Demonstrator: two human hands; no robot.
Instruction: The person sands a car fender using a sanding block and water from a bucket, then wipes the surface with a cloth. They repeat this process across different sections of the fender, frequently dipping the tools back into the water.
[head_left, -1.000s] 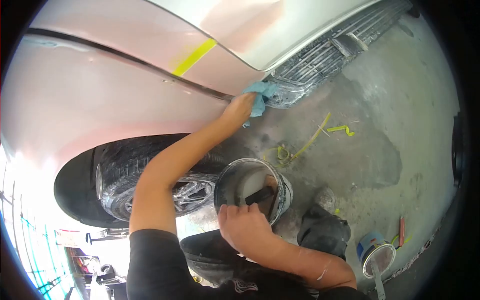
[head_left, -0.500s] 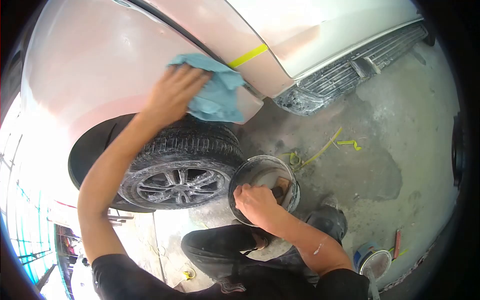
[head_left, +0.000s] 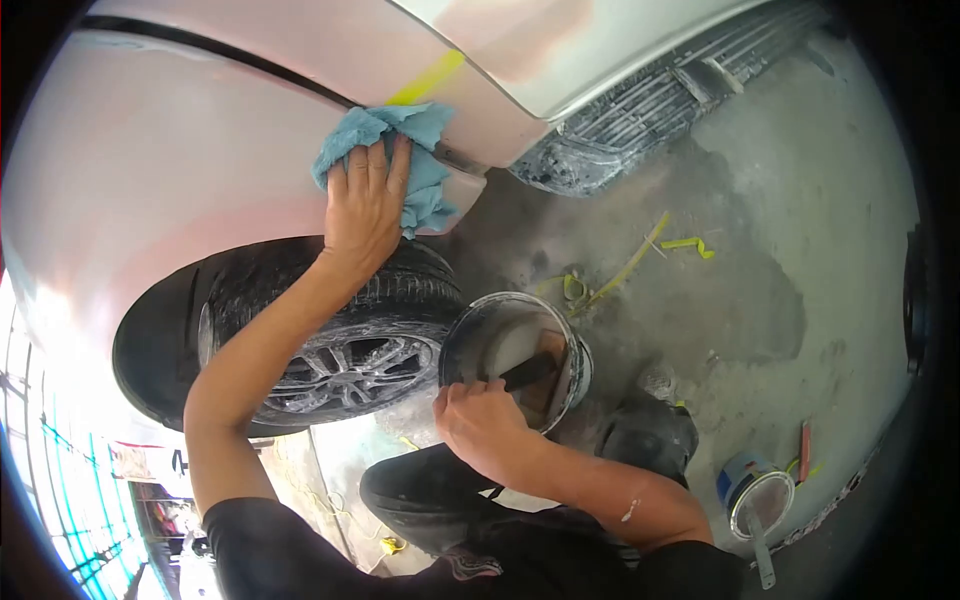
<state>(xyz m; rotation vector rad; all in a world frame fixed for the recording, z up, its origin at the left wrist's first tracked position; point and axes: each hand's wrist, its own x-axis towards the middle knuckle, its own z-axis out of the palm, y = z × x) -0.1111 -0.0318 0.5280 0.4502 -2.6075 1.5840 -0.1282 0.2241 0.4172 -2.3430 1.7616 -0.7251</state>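
My left hand (head_left: 365,205) presses a crumpled blue cloth (head_left: 425,190) against the pinkish-white car panel (head_left: 220,130), just above the wheel arch. Its fingers lie flat and slightly apart over the cloth. Below, my right hand (head_left: 480,420) is curled over the near rim of a bucket (head_left: 455,345). Inside the bucket are greyish liquid, a brown block (head_left: 545,375) and a dark object (head_left: 533,371) beside the fingers. The wheel (head_left: 345,375) stands left of the bucket, partly behind my left forearm.
A dusty side step (head_left: 650,120) runs along the car at upper right. Yellow-green tape strips (head_left: 635,262) lie on the concrete floor (head_left: 740,330). At lower right stand a small can (head_left: 755,490) with a flat tool across it and a red object (head_left: 805,450). My knees are below the bucket.
The view has shifted. My left hand and the cloth are lower on the panel, closer to its edge, with the cloth more bunched. My right hand has moved to the bucket's near rim.
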